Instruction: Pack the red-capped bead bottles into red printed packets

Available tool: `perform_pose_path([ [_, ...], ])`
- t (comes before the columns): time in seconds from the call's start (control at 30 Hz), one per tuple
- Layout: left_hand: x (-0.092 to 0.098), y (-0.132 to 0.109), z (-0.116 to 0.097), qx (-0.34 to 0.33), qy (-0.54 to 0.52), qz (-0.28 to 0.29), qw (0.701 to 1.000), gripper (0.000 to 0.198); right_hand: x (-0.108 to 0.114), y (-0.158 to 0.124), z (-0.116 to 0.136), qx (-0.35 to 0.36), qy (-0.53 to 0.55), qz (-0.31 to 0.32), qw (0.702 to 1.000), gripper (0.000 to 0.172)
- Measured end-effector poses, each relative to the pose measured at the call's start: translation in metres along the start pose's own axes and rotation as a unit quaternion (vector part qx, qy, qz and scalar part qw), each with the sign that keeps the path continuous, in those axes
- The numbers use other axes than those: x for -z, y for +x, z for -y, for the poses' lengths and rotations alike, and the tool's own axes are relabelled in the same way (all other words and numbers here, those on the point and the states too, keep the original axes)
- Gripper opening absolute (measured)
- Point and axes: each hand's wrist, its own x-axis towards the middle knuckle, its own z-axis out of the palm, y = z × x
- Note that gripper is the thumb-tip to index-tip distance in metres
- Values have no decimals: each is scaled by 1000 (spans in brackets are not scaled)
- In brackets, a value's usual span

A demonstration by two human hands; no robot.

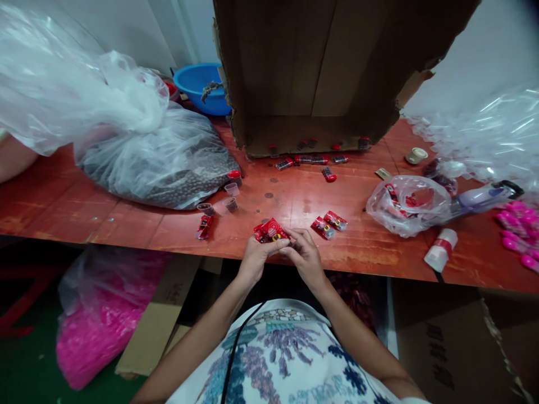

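Observation:
My left hand (257, 257) is closed round red printed packets (272, 230) above the table's front edge. From the right, my right hand (305, 257) pinches the lower right corner of the same packets. Two more red packets (329, 224) lie on the table just right of my hands. To the left rests another red packet (204, 226), beside small clear cups (231, 203) with dark contents. Several small red-capped containers (311, 160) with dark contents lie in front of the cardboard box.
A large cardboard box (303, 62) stands open at the back. A big bag of dark beads (155, 163) and a blue basin (197, 84) are left. Right are a plastic bag (408, 205), a white roll (441, 250) and pink pieces (520, 227). Someone's arm (14, 157) shows far left.

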Motion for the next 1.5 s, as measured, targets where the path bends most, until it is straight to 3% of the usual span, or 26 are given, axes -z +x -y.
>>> perform_pose_path([
  [0.23,1,4,9,55,-33,23,998,22,9,7,-10,45,-71,2,996,30],
  [0.37,5,11,9,88,-92,-13,992,25,34,17,-16,8,-119,-73,990,26],
  [0.47,10,16,6,80,-108,-57,989,27,53,25,-15,5,-232,-143,962,28],
  [0.53,11,19,5,67,-106,-74,989,29,54,27,-10,33,-295,-151,943,26],
  [0.67,7,25,7,38,-87,-63,993,23,28,30,-1,59,-236,-23,970,19],
  [0.77,5,32,10,1,-54,-53,997,19,7,37,-3,60,-167,8,984,24],
  [0.97,5,39,3,-1,-93,-86,992,26,7,54,-2,125,-223,108,961,40],
  [1.13,7,42,-5,15,-146,-112,983,21,45,110,2,128,-340,200,910,37],
  [1.2,9,42,-8,10,-160,-129,979,17,74,144,0,85,-491,116,859,37],
  [1.33,12,42,-9,17,-202,-152,967,16,129,194,-15,36,-552,74,830,46],
  [1.4,14,42,-9,25,-224,-155,962,16,142,205,-24,32,-563,101,819,47],
  [1.5,19,43,-7,38,-232,-167,957,15,138,204,-32,51,-568,163,805,40],
])
